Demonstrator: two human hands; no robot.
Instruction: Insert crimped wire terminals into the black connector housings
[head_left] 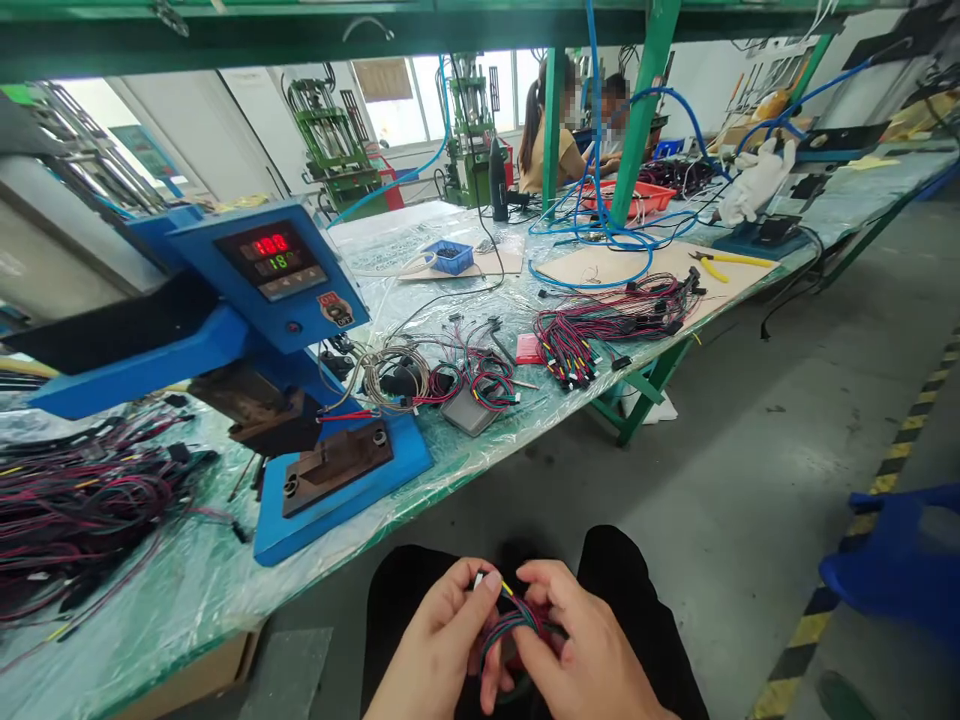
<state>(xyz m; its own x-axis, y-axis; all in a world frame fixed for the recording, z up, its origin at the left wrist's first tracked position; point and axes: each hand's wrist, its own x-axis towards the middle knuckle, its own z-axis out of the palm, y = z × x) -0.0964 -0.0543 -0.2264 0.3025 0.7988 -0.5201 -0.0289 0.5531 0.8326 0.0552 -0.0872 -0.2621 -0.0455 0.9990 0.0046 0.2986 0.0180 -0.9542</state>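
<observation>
Over my lap I hold a coiled wire harness [513, 624] of dark, red and green wires, with a yellow band and a small white connector at one end. My left hand [450, 625] pinches it near the white connector, thumb on top. My right hand [574, 640] is closed around the other side of the coil, its index finger bent above the wires. Part of the loop is hidden behind my fingers. Ahead of my hands stands the table edge, with a blue press [337, 470] to the left.
Wire harnesses pile up at the left [90, 510] and in a bundle [600, 335] on the plastic-covered table. Near them lie coiled cables [394, 375], yellow pliers [712, 265] and a blue basket [450, 258]. A blue stool [900, 560] stands right. Two people sit at the back.
</observation>
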